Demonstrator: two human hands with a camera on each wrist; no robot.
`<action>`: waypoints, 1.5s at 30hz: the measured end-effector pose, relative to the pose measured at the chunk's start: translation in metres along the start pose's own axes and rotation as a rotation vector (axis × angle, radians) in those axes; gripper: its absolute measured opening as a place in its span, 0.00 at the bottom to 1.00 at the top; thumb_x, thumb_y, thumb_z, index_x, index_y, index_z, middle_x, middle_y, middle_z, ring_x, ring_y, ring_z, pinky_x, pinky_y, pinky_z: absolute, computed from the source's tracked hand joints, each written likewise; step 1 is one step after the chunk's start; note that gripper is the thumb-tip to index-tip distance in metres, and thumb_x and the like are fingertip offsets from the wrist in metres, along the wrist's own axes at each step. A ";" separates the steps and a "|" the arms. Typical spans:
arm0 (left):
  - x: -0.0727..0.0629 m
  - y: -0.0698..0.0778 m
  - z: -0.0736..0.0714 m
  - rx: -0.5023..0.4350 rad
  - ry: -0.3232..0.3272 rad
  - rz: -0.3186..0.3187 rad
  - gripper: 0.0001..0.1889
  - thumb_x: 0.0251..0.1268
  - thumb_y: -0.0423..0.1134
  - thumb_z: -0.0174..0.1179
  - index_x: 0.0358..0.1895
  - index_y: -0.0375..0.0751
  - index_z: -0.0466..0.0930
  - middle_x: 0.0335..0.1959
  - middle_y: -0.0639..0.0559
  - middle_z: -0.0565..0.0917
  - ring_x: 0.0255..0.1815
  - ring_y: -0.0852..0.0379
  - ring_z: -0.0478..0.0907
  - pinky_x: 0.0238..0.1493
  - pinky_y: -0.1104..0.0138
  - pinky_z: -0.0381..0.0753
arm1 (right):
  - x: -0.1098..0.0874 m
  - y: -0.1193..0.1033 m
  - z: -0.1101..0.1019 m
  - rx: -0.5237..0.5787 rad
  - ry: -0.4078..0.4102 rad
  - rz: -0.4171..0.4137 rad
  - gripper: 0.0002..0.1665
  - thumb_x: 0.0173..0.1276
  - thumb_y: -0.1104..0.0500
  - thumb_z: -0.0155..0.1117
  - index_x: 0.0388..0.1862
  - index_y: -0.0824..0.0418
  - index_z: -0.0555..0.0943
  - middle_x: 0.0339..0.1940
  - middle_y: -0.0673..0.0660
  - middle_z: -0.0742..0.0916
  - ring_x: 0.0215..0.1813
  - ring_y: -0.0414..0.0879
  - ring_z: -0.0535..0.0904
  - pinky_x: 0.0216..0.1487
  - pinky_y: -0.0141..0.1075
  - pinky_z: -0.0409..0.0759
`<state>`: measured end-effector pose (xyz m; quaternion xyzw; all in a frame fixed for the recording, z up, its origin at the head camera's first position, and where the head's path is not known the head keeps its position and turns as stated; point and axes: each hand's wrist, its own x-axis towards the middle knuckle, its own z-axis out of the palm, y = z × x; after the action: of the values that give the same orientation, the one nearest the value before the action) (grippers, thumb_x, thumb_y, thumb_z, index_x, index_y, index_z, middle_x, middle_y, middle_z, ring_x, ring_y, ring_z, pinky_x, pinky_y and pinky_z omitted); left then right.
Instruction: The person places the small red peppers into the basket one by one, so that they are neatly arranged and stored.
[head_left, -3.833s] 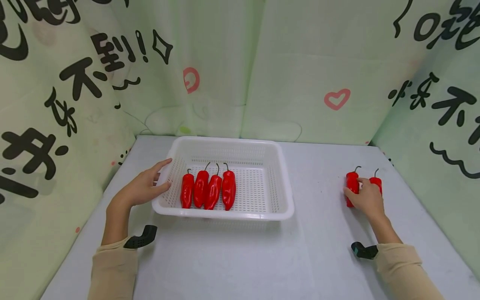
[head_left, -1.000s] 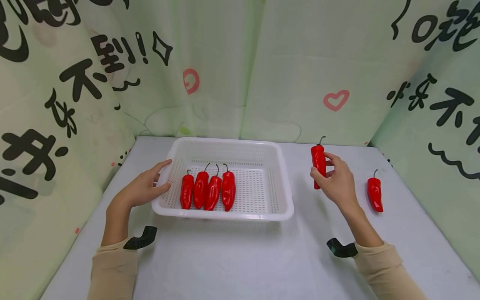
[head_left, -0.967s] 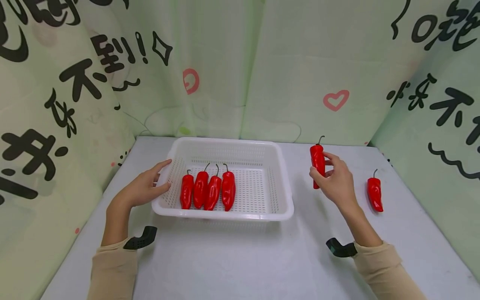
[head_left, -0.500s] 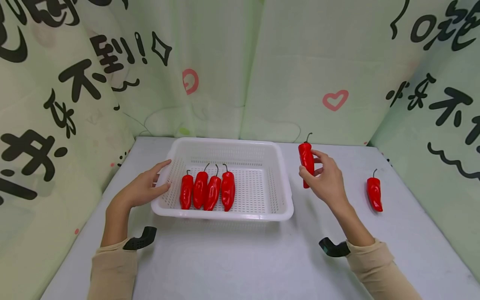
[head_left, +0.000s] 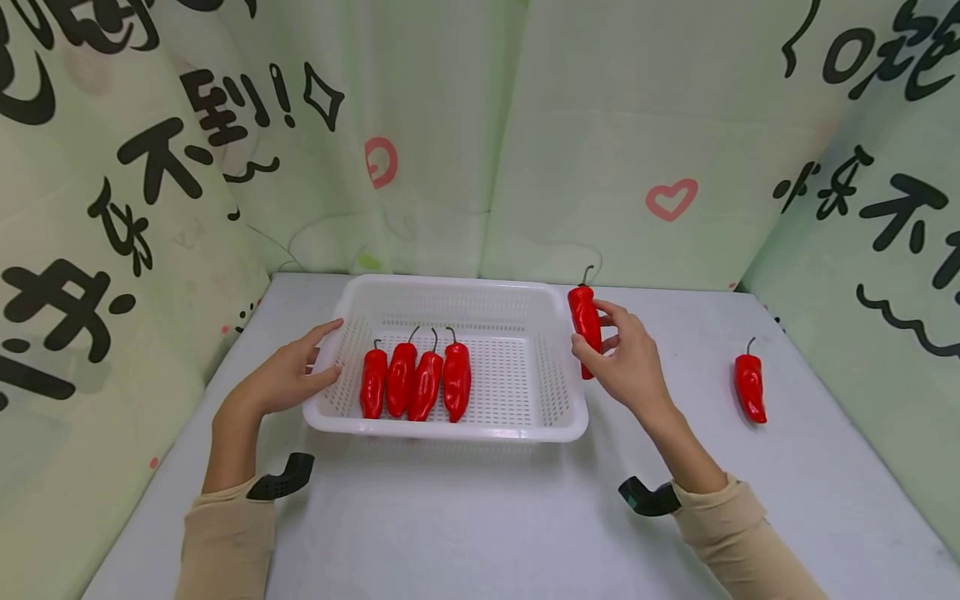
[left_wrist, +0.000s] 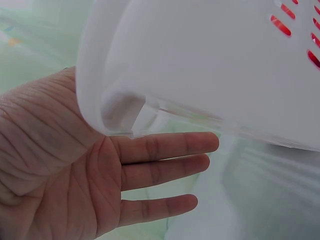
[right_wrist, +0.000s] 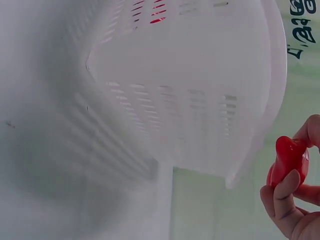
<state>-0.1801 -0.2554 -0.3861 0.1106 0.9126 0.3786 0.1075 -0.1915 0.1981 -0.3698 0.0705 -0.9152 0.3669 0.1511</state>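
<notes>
My right hand (head_left: 628,362) holds a red chili pepper (head_left: 584,321) upright between thumb and fingers, its dark stem pointing up. It is at the right rim of a white plastic basket (head_left: 450,434) with slotted walls, overlapping that rim in the head view. In the right wrist view the pepper (right_wrist: 291,161) shows end-on beside the basket wall (right_wrist: 190,135). My left hand (head_left: 281,373) rests at the basket's left rim, thumb and forefinger touching it. Three straight fingers (left_wrist: 165,144) extend beneath the rim in the left wrist view. Several red peppers (head_left: 401,379) lie side by side in the basket's left half.
Another red pepper (head_left: 750,388) lies on the white table (head_left: 465,525) at the right. Pale green curtains (head_left: 585,125) with black lettering hang behind and along both sides. Black wrist mounts (head_left: 651,497) stick out from both sleeves.
My right hand has picked up one of two peppers on the right and carried it leftward to the basket's right rim. My left hand and the basket stay put.
</notes>
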 end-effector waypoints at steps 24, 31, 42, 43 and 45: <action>0.000 0.002 0.000 0.015 0.003 -0.016 0.41 0.73 0.40 0.60 0.83 0.42 0.48 0.63 0.26 0.77 0.57 0.32 0.80 0.49 0.47 0.87 | -0.002 -0.031 0.031 0.006 -0.135 -0.061 0.45 0.61 0.55 0.75 0.74 0.65 0.68 0.61 0.66 0.80 0.45 0.56 0.82 0.38 0.47 0.90; -0.001 0.003 0.000 0.016 0.003 -0.020 0.41 0.73 0.40 0.60 0.83 0.42 0.48 0.63 0.26 0.77 0.58 0.31 0.80 0.49 0.47 0.87 | -0.004 -0.032 0.040 -0.011 -0.187 -0.053 0.44 0.60 0.55 0.76 0.73 0.65 0.69 0.60 0.66 0.81 0.46 0.57 0.83 0.37 0.45 0.90; -0.001 0.003 0.000 0.015 -0.001 -0.022 0.41 0.73 0.41 0.60 0.83 0.43 0.48 0.64 0.26 0.76 0.58 0.31 0.79 0.50 0.46 0.87 | -0.004 -0.034 0.051 -0.013 -0.233 -0.058 0.42 0.63 0.53 0.75 0.72 0.64 0.70 0.59 0.65 0.82 0.42 0.53 0.83 0.36 0.41 0.89; -0.001 0.003 0.000 0.016 0.000 -0.023 0.41 0.73 0.41 0.60 0.83 0.43 0.48 0.64 0.26 0.76 0.59 0.31 0.79 0.50 0.46 0.87 | -0.004 -0.035 0.051 -0.013 -0.237 -0.057 0.42 0.63 0.53 0.75 0.72 0.64 0.70 0.59 0.65 0.82 0.42 0.53 0.83 0.36 0.41 0.89; -0.001 0.004 0.000 0.014 0.001 -0.026 0.42 0.73 0.41 0.60 0.83 0.43 0.47 0.64 0.26 0.76 0.59 0.31 0.79 0.49 0.46 0.87 | -0.004 -0.037 0.052 -0.015 -0.245 -0.051 0.42 0.63 0.52 0.75 0.72 0.64 0.70 0.60 0.65 0.82 0.41 0.52 0.83 0.36 0.40 0.89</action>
<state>-0.1791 -0.2533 -0.3834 0.0994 0.9167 0.3707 0.1114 -0.1908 0.1355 -0.3831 0.1369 -0.9275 0.3445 0.0479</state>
